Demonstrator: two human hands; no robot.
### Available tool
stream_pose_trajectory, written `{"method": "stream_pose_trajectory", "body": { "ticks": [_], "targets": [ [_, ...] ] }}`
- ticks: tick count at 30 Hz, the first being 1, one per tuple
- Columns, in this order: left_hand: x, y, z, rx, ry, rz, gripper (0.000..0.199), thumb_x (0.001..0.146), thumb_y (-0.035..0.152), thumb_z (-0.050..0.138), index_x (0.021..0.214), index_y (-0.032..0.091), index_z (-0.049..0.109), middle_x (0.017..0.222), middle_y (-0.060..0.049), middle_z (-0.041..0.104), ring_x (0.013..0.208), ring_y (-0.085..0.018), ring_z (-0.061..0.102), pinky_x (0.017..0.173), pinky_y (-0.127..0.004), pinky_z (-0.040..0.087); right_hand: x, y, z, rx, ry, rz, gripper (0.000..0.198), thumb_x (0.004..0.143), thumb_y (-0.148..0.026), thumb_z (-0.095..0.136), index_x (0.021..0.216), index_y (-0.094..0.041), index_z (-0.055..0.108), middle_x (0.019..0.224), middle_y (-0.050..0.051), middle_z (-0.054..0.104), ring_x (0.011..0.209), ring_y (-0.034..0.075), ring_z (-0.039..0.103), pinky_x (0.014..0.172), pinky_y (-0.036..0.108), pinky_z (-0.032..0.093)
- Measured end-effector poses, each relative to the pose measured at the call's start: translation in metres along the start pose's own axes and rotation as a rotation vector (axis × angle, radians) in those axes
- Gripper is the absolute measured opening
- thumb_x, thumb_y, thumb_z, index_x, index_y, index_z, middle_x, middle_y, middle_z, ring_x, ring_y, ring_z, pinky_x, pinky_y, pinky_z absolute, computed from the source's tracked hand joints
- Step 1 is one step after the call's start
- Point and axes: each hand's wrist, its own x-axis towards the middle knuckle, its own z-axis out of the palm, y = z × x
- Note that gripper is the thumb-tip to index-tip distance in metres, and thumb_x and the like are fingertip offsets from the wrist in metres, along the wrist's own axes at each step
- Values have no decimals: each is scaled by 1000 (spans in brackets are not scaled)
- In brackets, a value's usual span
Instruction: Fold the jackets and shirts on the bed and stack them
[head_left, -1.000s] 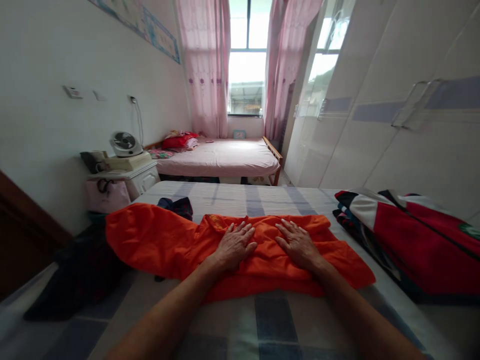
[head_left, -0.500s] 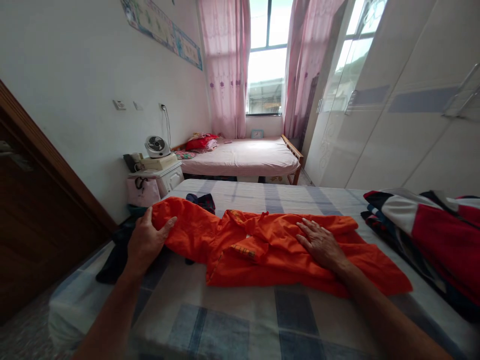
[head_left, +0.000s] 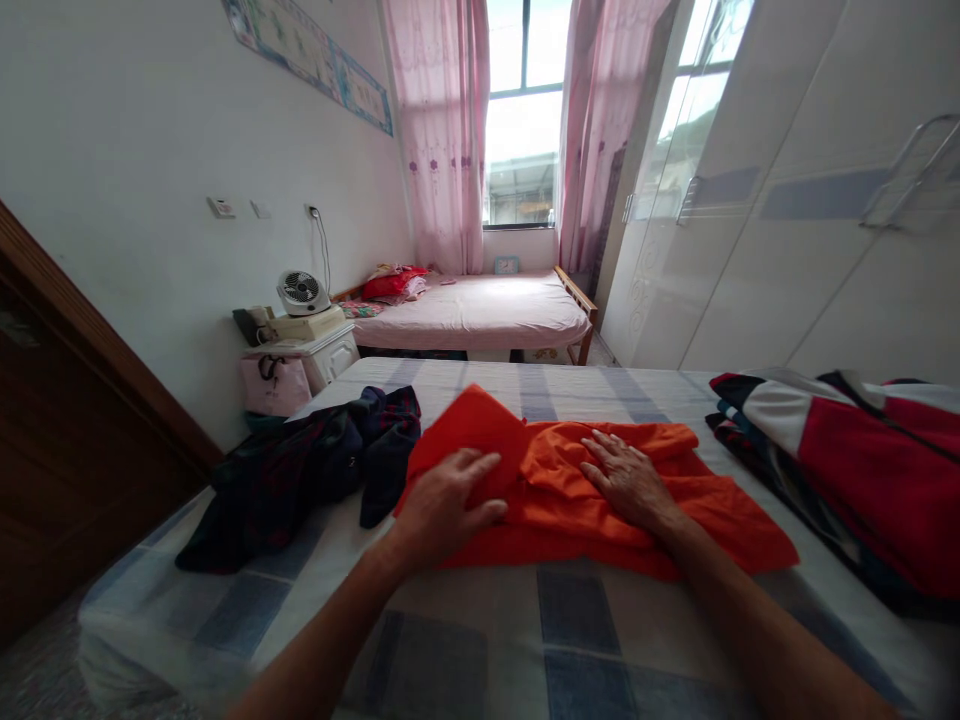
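Note:
An orange garment (head_left: 559, 460) lies partly folded on the near bed, its left part turned over into a raised point. On that turned-over part rests my left hand (head_left: 450, 500), its thumb and fingers apart. My right hand (head_left: 626, 478) lies flat on the middle of the same garment, fingers spread. A dark plaid garment (head_left: 300, 475) is spread loosely just left of the orange cloth.
A pile of clothes with a red and white jacket (head_left: 847, 450) sits at the bed's right side. Beyond the checked sheet (head_left: 585, 640) stand a second bed (head_left: 472, 310), a nightstand (head_left: 330, 360) with a fan (head_left: 304, 290), and a white wardrobe (head_left: 750, 250).
My left hand has moved right, and the garment's left part is now folded over toward the middle. More of the dark plaid garment shows. My right hand stays on the orange cloth.

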Motion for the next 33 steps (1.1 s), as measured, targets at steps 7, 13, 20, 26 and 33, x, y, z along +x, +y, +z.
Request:
{"method": "stream_pose_trajectory", "body": {
  "ticks": [7, 13, 20, 26, 33],
  "targets": [
    [-11, -27, 5, -243, 409, -226, 34, 86, 39, 46, 107, 20, 64, 117, -7, 61, 110, -21, 56, 93, -31, 46, -1, -1, 0, 15, -11, 8, 54, 90, -47, 32, 135, -21, 45, 146, 8, 36, 134, 26, 32, 106, 42, 27],
    [-25, -77, 2, -186, 388, -552, 59, 80, 53, 40, 117, 10, 57, 124, -16, 55, 113, -26, 55, 96, -38, 44, -1, 0, -2, 55, -12, 8, 53, 91, -47, 33, 135, -20, 46, 146, 9, 36, 134, 26, 30, 107, 43, 26],
    [-34, -85, -2, -223, 60, -643, 62, 78, 65, 36, 101, 14, 64, 86, -10, 68, 87, -28, 65, 73, -36, 51, -8, -30, -51, 150, 145, -50, 53, 91, -48, 34, 136, -22, 43, 148, 9, 32, 138, 27, 21, 109, 45, 21],
    [-33, -69, -13, -685, -13, -747, 54, 69, 63, 57, 89, 14, 65, 87, -6, 69, 87, -26, 63, 64, -30, 52, -18, -88, -65, 279, 110, -303, 57, 89, -45, 41, 142, -27, 32, 152, 5, 24, 139, 26, 17, 111, 47, 16],
    [-28, -53, -4, -1355, -62, -962, 19, 75, 21, 65, 90, 10, 62, 73, -9, 69, 62, -20, 67, 58, -28, 54, -29, -102, -28, 345, -70, -262, 66, 86, -53, 41, 142, -20, 32, 150, 9, 27, 136, 33, 25, 109, 52, 17]
  ]
}}
